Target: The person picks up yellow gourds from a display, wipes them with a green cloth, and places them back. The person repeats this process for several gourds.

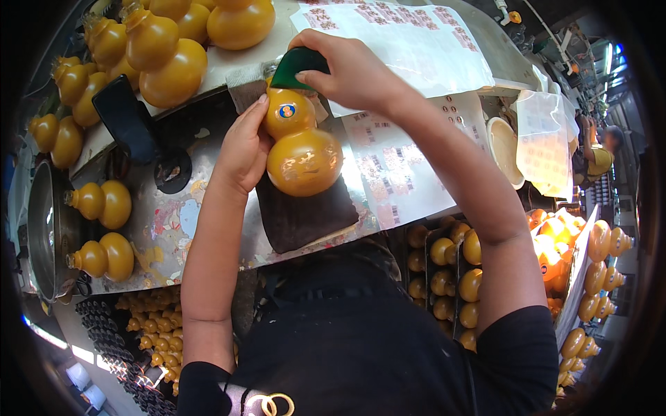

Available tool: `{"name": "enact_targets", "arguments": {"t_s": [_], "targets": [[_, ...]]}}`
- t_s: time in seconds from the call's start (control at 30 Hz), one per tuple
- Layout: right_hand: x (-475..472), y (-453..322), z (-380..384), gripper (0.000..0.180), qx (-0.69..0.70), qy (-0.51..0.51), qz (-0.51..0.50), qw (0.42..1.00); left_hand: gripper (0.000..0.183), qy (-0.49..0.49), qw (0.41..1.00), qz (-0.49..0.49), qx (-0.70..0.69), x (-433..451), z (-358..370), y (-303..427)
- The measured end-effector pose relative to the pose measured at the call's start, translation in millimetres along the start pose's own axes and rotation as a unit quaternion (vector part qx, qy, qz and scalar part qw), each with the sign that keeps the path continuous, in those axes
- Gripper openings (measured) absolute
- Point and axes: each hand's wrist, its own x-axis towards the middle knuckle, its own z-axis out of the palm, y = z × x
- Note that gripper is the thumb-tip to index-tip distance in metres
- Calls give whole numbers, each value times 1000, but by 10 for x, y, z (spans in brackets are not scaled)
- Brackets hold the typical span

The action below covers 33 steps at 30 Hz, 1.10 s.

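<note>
A glossy yellow gourd-shaped bottle (pixel 304 161) lies on a dark cloth pad (pixel 307 221) before me, its neck pointing away. A small blue and orange round emblem (pixel 287 111) sits on its upper bulb. My left hand (pixel 250 143) steadies the bottle by the left side of the upper bulb and neck. Between the thumb and fingers of my right hand (pixel 338 70) is a dark green scraper-like piece (pixel 296 67), held at the bottle's neck. Whether its edge touches the bottle is hard to tell.
Sheets of printed decals (pixel 400 177) lie to the right, beside an oval cream basin (pixel 503 151). A phone on a stand (pixel 125 119) is at left, near more gourd bottles (pixel 171 73) and a metal pan (pixel 44 234). Crates of bottles (pixel 442 275) stand below right. A person (pixel 598 156) is far right.
</note>
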Motion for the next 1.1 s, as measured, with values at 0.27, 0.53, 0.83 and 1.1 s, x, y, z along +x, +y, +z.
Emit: {"name": "enact_targets", "arguments": {"t_s": [0.27, 0.53, 0.83, 1.1], "targets": [[-554, -149, 116, 25, -131, 65, -255, 956, 29, 1, 1000, 4, -29, 70, -168, -43], [-622, -168, 55, 23, -114, -4, -215, 970, 29, 47, 999, 15, -14, 4, -5, -32], [-599, -264, 103, 25, -167, 37, -228, 958, 26, 15, 999, 35, -8, 13, -126, -82], [-584, -241, 88, 17, -125, 9, -219, 968, 33, 30, 999, 35, 21, -3, -79, -92]]}}
